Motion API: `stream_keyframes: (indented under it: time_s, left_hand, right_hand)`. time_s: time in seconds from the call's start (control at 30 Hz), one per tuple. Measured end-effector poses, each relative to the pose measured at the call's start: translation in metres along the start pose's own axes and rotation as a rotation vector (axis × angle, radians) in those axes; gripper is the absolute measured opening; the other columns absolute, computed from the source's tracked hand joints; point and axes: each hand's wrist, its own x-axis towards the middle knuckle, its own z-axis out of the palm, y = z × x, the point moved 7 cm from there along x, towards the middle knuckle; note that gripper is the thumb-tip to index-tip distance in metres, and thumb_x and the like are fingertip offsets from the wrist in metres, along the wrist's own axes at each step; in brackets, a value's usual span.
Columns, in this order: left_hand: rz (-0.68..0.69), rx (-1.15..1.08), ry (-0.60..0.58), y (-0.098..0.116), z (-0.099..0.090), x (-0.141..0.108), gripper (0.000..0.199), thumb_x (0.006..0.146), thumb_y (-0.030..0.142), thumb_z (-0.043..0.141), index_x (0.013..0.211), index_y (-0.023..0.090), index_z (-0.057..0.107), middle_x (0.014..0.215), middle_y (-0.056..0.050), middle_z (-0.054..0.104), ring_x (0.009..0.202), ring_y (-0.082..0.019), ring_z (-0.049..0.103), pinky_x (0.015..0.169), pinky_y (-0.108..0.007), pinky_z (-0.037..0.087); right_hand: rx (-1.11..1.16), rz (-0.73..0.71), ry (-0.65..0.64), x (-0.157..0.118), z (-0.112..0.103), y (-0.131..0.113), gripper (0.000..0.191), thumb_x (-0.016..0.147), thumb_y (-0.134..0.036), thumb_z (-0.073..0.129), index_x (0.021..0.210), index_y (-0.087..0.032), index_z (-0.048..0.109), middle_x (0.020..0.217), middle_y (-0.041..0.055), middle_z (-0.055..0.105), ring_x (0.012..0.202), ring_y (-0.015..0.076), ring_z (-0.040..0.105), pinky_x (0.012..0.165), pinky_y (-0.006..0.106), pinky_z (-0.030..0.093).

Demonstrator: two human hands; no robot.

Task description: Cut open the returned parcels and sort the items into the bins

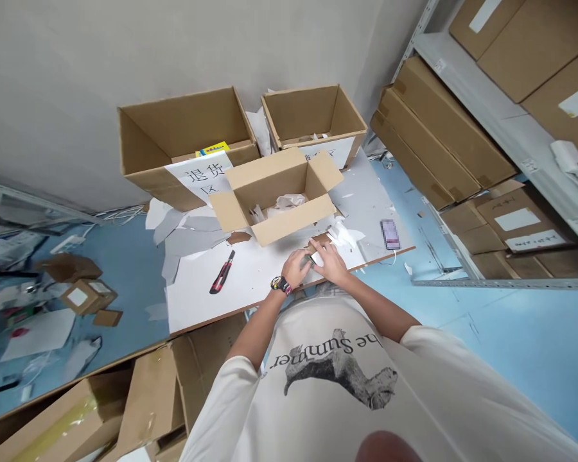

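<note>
Greenish object (309,258) at the near edge of the desk (192,305)

It is between left hand (295,268) and right hand (331,261), whose fingers curl close; whether they pinch it, I cannot tell. An open carton (293,220) stands at eleven o'clock, a red-and-black cutter (219,278) at nine.

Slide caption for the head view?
Left hand and right hand handle a small item before an open carton, box cutter nearby.
</note>
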Motion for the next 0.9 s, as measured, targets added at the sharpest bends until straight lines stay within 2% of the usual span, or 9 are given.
stream_keyframes:
  time_s: [0.1,0.17,0.23,0.33,0.4,0.6,0.7,0.83,0.9]
  left_hand:
    - [0.023,0.018,-0.044,0.001,-0.002,0.002,0.048,0.096,0.011,0.061,0.139,0.025,0.077,0.146,-0.010,0.073,0.139,-0.028,0.068,0.123,-0.044,0.055]
    - [-0.011,0.041,-0.057,-0.002,-0.006,0.002,0.051,0.097,0.013,0.062,0.144,0.027,0.078,0.150,-0.009,0.071,0.139,-0.028,0.069,0.123,-0.042,0.056]
    - [-0.063,0.062,-0.036,-0.006,-0.012,0.000,0.050,0.102,0.020,0.063,0.150,0.028,0.076,0.148,-0.009,0.073,0.137,-0.028,0.070,0.121,-0.042,0.057]
    - [-0.122,0.060,0.015,-0.007,-0.021,-0.003,0.045,0.111,0.033,0.061,0.153,0.028,0.075,0.144,-0.010,0.075,0.137,-0.028,0.071,0.120,-0.040,0.057]
    - [-0.151,0.057,0.032,-0.004,-0.022,-0.004,0.042,0.114,0.038,0.059,0.150,0.029,0.078,0.141,-0.009,0.077,0.133,-0.027,0.073,0.116,-0.038,0.058]
    - [-0.280,0.195,0.010,0.008,-0.017,0.002,0.039,0.112,0.036,0.062,0.147,0.031,0.080,0.130,-0.008,0.081,0.113,-0.025,0.078,0.097,-0.034,0.061]
    - [-0.297,0.315,-0.017,0.017,-0.023,0.012,0.034,0.111,0.035,0.064,0.138,0.028,0.084,0.126,-0.010,0.083,0.119,-0.030,0.075,0.104,-0.040,0.059]
    - [-0.219,0.506,-0.062,0.036,-0.036,0.029,0.035,0.101,0.036,0.077,0.133,0.026,0.085,0.152,-0.015,0.071,0.145,-0.038,0.058,0.118,-0.050,0.053]
    - [-0.190,0.575,-0.133,0.042,-0.035,0.038,0.037,0.097,0.037,0.082,0.132,0.026,0.085,0.159,-0.015,0.066,0.146,-0.040,0.056,0.120,-0.054,0.050]
  right_hand:
    - [0.106,-0.157,0.026,0.004,-0.010,-0.012,0.086,0.101,-0.016,0.061,0.183,-0.034,0.041,0.148,0.0128,0.071,0.136,0.0351,0.065,0.121,0.056,0.056]
    - [0.183,-0.196,0.083,0.009,-0.017,-0.011,0.081,0.099,-0.012,0.054,0.177,-0.032,0.049,0.151,0.0111,0.072,0.139,0.0321,0.065,0.121,0.053,0.056]
    - [0.224,-0.080,0.248,0.015,-0.028,0.001,0.069,0.097,-0.013,0.054,0.164,-0.028,0.060,0.147,0.0123,0.072,0.133,0.0304,0.068,0.115,0.049,0.060]
    - [0.215,0.215,0.555,0.008,-0.040,0.023,0.040,0.098,-0.022,0.061,0.137,-0.022,0.069,0.122,0.0120,0.073,0.107,0.0286,0.069,0.098,0.046,0.064]
    - [0.203,0.280,0.624,0.000,-0.038,0.022,0.024,0.101,-0.025,0.062,0.124,-0.022,0.069,0.110,0.0085,0.069,0.098,0.0270,0.066,0.094,0.044,0.063]
    - [0.133,0.068,0.353,-0.005,-0.010,-0.012,0.017,0.102,-0.029,0.072,0.118,-0.027,0.078,0.126,0.0127,0.066,0.121,0.0332,0.065,0.110,0.051,0.060]
    - [0.204,0.047,0.320,-0.004,-0.008,-0.006,0.017,0.100,-0.019,0.066,0.110,-0.025,0.078,0.124,0.0129,0.063,0.120,0.0319,0.066,0.109,0.050,0.061]
    - [0.309,0.073,0.354,-0.006,-0.006,0.014,0.028,0.096,-0.012,0.056,0.112,-0.024,0.076,0.125,0.0136,0.061,0.123,0.0300,0.067,0.108,0.047,0.062]
    - [0.339,0.111,0.356,-0.007,-0.002,0.023,0.027,0.096,-0.014,0.058,0.114,-0.024,0.076,0.127,0.0141,0.063,0.126,0.0308,0.067,0.108,0.048,0.062]
